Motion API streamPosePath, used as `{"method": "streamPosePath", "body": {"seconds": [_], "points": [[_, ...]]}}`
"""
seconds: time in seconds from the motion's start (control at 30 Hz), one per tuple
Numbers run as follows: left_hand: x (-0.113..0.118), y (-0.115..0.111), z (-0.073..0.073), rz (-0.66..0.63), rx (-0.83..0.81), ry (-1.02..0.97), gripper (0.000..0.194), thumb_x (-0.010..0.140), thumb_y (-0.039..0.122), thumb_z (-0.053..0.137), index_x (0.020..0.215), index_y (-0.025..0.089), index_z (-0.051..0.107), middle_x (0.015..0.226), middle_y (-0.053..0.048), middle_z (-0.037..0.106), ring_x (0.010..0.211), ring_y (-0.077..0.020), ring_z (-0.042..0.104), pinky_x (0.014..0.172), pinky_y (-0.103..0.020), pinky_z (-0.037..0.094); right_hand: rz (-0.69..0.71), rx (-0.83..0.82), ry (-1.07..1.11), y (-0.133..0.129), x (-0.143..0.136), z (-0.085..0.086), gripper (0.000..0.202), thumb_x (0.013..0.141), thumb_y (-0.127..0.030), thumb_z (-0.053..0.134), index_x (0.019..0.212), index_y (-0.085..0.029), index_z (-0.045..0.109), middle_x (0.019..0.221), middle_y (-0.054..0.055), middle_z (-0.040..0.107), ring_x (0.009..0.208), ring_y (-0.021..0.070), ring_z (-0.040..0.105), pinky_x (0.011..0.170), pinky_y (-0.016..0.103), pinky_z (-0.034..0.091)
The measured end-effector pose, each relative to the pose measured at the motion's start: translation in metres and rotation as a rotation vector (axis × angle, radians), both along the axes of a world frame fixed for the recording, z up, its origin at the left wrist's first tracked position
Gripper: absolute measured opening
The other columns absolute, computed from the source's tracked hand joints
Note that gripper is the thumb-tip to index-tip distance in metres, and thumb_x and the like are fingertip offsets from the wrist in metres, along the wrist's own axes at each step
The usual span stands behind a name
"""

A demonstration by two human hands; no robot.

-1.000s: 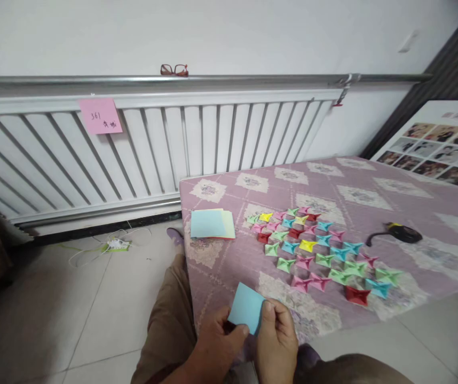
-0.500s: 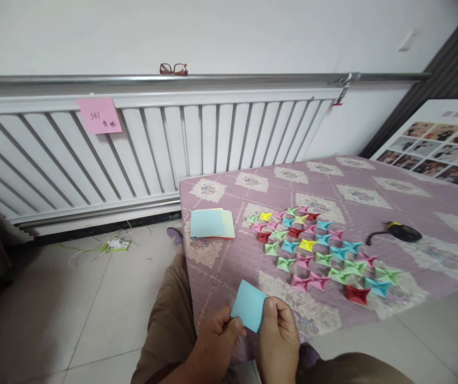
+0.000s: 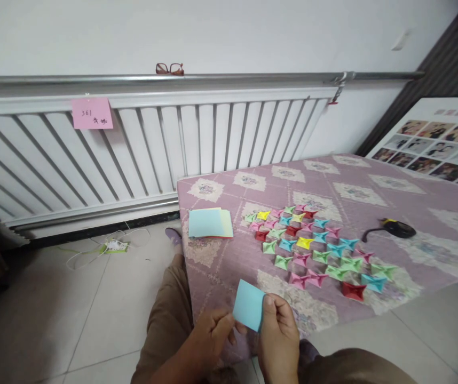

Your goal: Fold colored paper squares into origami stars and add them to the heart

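On the purple tablecloth (image 3: 224,266) are arrayed folded paper pieces (image 3: 305,243). At the near edge, the right hand (image 3: 279,336) is clamped on a light-blue paper square (image 3: 249,305); whether the left hand (image 3: 213,336) is closed is unclear. Folding seems under way; edge alignment seems required next. The square is less covered by the left hand than earlier.

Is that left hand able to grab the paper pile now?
Probably yes: only tablecloth shows between the left hand and the paper pile, and the right hand holds the blue square.
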State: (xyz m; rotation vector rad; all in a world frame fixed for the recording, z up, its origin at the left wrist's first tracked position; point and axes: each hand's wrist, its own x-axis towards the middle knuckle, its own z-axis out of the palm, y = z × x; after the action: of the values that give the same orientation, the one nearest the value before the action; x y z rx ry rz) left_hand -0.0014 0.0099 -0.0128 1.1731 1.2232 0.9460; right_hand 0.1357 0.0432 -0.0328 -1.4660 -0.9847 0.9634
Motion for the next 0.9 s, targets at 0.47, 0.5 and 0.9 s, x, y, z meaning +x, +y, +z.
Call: {"method": "streamPosePath", "body": {"seconds": [0.47,0.5,0.9], "points": [[-0.002,0.020,-0.003,0.171,-0.062,-0.071,0.038,0.077,0.054,0.054,0.077,0.016,0.054,0.064,0.003,0.046,0.058,-0.0117,0.040,0.055,-0.024,0.033,0.123,-0.041,0.168,-0.002,-0.004,0.001,0.044,0.077,-0.056,0.055,0.104,-0.022,0.058,0.085,0.002,0.062,0.069,0.0165,0.054,0.059,0.026,0.043],[-0.002,0.020,-0.002,0.205,-0.051,-0.063,0.037,0.078,0.053,0.053,0.077,0.016,0.054,0.065,0.002,0.047,0.059,-0.0119,0.041,0.055,-0.023,0.034,0.134,-0.064,0.238,-0.003,-0.007,-0.001,0.046,0.076,-0.057,0.055,0.106,-0.022,0.057,0.083,0.002,0.062,0.068,0.0162,0.054,0.058,0.026,0.044],[-0.002,0.017,-0.011,0.332,0.011,-0.051,0.035,0.080,0.053,0.051,0.076,0.019,0.053,0.067,0.003,0.048,0.061,-0.0131,0.044,0.058,-0.023,0.038,0.285,-0.175,0.382,-0.014,-0.040,-0.004,0.033,0.061,-0.051,0.070,0.064,-0.020,0.062,0.044,-0.005,0.046,0.046,0.0138,0.046,0.046,0.024,0.034]]}}
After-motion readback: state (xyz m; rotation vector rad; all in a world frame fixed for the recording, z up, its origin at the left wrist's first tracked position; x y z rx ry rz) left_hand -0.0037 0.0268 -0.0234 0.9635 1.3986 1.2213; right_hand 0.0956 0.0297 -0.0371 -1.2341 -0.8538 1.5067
